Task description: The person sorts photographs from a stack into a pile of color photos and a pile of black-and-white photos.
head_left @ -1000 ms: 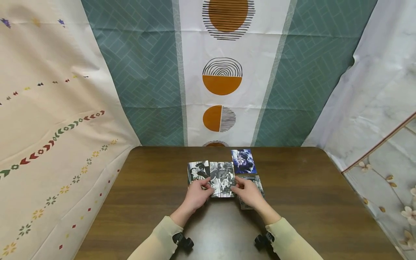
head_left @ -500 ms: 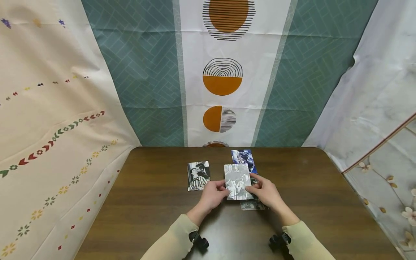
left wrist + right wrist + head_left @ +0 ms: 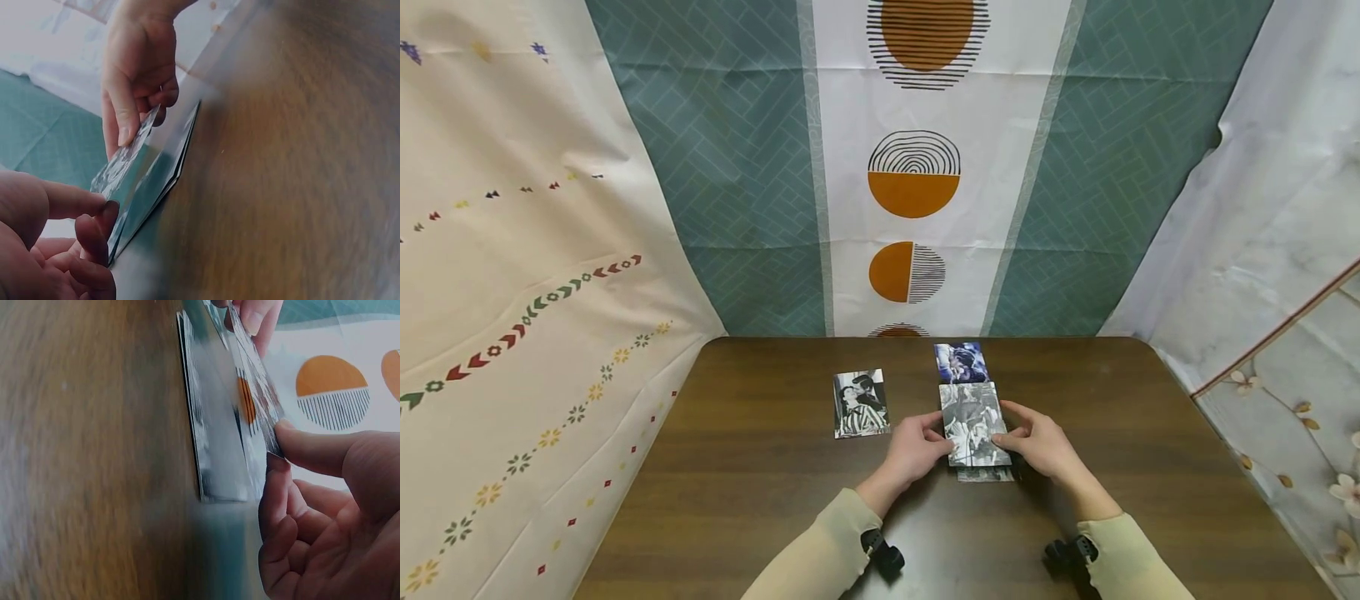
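Both hands hold a glossy black-and-white photo card [image 3: 972, 425] by its two sides. My left hand [image 3: 916, 454] pinches the left edge between thumb and fingers; my right hand [image 3: 1039, 443] pinches the right edge likewise. In the right wrist view the held card [image 3: 265, 403] is raised above a small stack of glossy cards [image 3: 215, 437] on the table. From the head, it covers most of the grey card [image 3: 985, 475] beneath, whose lower strip shows. The blue-toned photo card [image 3: 961, 363] lies just behind, its lower part overlapped.
Another black-and-white photo card [image 3: 860, 406], showing two people, lies to the left on the brown wooden table [image 3: 737, 467]. Patterned cloths hang around it: a green and white one [image 3: 745, 167] behind, a cream one [image 3: 550, 292] left, a marbled one [image 3: 1262, 208] right.
Both hands have carried the held card rightward, from beside the left photo to over the grey card. The left photo, partly covered by my left hand earlier, now shows fully.
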Demonstrator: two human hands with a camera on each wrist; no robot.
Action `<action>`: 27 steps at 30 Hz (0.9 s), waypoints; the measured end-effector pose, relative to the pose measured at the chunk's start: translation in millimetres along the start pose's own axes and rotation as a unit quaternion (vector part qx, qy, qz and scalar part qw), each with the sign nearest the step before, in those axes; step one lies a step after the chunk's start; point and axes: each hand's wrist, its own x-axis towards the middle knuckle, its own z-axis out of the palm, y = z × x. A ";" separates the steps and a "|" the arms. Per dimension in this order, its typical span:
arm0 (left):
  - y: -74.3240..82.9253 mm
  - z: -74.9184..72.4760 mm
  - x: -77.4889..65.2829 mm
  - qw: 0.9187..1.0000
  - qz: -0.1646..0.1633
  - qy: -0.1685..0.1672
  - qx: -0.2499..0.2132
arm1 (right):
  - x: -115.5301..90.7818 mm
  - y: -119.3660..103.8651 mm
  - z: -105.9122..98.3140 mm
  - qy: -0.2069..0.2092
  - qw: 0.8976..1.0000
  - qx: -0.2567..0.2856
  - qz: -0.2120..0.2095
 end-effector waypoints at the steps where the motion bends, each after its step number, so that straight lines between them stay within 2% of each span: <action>1: 0.6 2.1 0.1 1.000 0.000 -0.002 0.002 | -0.6 1.0 -1.9 -0.002 1.000 -0.001 0.003; 5: 3.7 9.6 -0.2 1.000 0.003 -0.017 0.025 | -3.2 4.4 -8.3 -0.007 1.000 -0.006 0.013; 11: 7.5 16.3 0.0 0.997 0.015 -0.039 0.059 | -5.2 11.9 -12.4 -0.018 0.999 -0.032 0.004; 20: 11.6 16.4 -0.5 0.990 0.025 -0.056 0.131 | -3.1 21.0 -8.1 0.001 0.998 -0.067 -0.008; 27: 13.8 17.1 -3.8 0.985 0.038 -0.060 0.156 | -5.3 19.9 -4.9 -0.001 0.998 -0.065 0.010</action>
